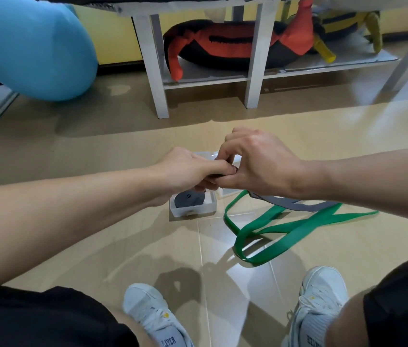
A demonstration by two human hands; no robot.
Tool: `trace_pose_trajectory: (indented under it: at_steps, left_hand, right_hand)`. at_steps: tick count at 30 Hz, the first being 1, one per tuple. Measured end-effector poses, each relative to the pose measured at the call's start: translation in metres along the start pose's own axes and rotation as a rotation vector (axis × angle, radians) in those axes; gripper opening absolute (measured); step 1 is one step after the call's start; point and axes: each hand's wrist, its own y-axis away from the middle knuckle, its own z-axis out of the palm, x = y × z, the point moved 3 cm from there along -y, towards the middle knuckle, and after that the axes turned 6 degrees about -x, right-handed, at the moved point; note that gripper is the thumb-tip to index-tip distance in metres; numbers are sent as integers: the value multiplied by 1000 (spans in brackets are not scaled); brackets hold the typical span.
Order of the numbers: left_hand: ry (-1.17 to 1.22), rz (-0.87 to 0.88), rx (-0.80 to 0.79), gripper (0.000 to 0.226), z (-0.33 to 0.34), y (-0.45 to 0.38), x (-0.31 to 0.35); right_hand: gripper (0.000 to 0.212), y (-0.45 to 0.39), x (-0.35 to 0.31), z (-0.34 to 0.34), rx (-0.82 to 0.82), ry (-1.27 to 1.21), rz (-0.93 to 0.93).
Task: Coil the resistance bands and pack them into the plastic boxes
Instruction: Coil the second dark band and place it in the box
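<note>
a: grey band [295, 205]?
b: centre frame; left hand [187, 169] and right hand [255, 161] both pinch its coiled end, tail trailing right over the green band [273, 231].
a: box [193, 205]?
b: below the hands, on the floor, coil inside.

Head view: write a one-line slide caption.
Both hands, left and right, coil a grey resistance band above a clear plastic box; a green resistance band lies loose.
</note>
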Motion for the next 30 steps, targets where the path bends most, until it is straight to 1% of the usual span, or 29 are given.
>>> trace_pose_trajectory:
  at_steps: [2, 4, 6, 9, 11, 12, 13, 16, 17, 19, 21, 22, 25, 27, 30]
  left_hand:
    - [100, 5, -59, 30, -5, -1, 0]
    - [239, 17, -180, 33, -10, -1, -2]
    - [350, 40, -317, 36, -11, 0, -5]
    - [490, 48, -449, 40, -12, 1, -9]
    - [548, 23, -493, 45, -11, 2, -9]
    - [539, -5, -498, 45, -9, 2, -8]
    - [475, -34, -483, 44, -7, 2, -7]
    - [106, -113, -325, 44, -2, 2, -5]
    - [37, -123, -272, 45, -1, 2, -5]
    - [-20, -111, -192, 47, 2, 3, -4]
    - [-13, -85, -150, 45, 6, 5, -4]
    - [2, -69, -130, 44, 7, 6, -3]
    - [108, -28, -101, 41, 4, 5, 0]
    - [205, -3, -132, 38, -2, 6, 1]
    - [398, 46, -214, 47, -10, 7, -1]
  right_hand:
    - [22, -1, 2, -3, 27, -68, 3]
    - [23, -2, 2, -6, 27, -147, -19]
    - [29, -3, 2, -9, 37, -192, -48]
    - [34, -4, 0, -12, 70, -193, -76]
    - [30, -4, -2, -12, 70, -180, -92]
    - [28, -4, -1, -11, 54, -168, -87]
    - [26, -4, 1, -11, 32, -157, -73]
    - [37, -2, 7, -7, -32, -80, -35]
    - [40, -1, 8, -6, -45, -42, -29]
    - [37, 1, 6, -3, -56, 16, -41]
    - [30, 2, 2, -4, -35, 42, -56]
    - [29, 3, 1, -5, -19, 41, -50]
    - [35, 1, 2, -11, 30, -32, -25]
    - [39, 0, 2, -14, 60, -87, -31]
    - [39, 1, 5, -17, 88, -151, -18]
